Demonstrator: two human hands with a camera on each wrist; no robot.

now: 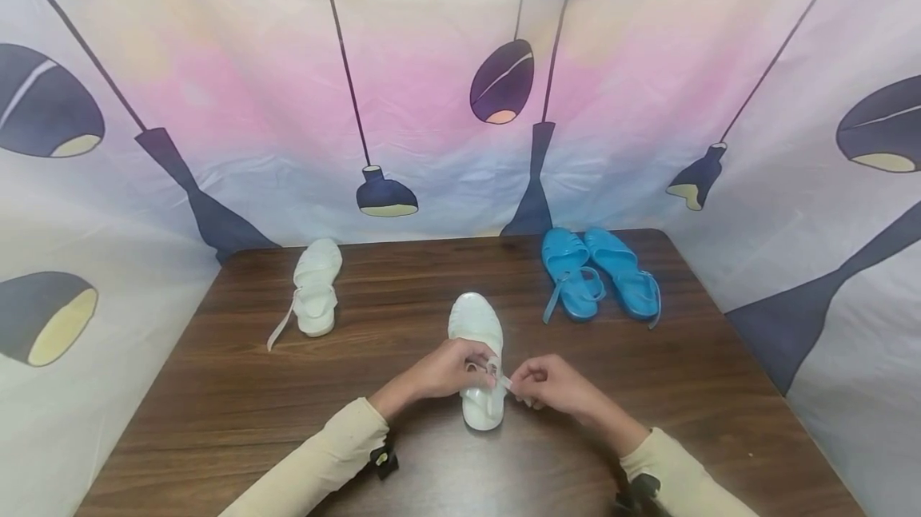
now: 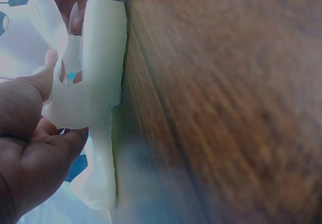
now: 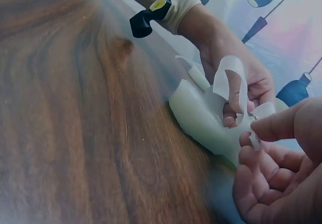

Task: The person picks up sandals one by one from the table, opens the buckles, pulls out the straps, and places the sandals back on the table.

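One white sandal sits on the worktop between left hand and right hand, sole down, toe pointing away, long axis roughly fore-aft. Strap tail comes off its right side; right hand pinches that. Left hand is nearer, overlapping the sandal, pinching the strap by the buckle. Second white sandal far left, two blue sandals far right

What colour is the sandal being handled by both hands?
White; the sandal shows best in the head view.
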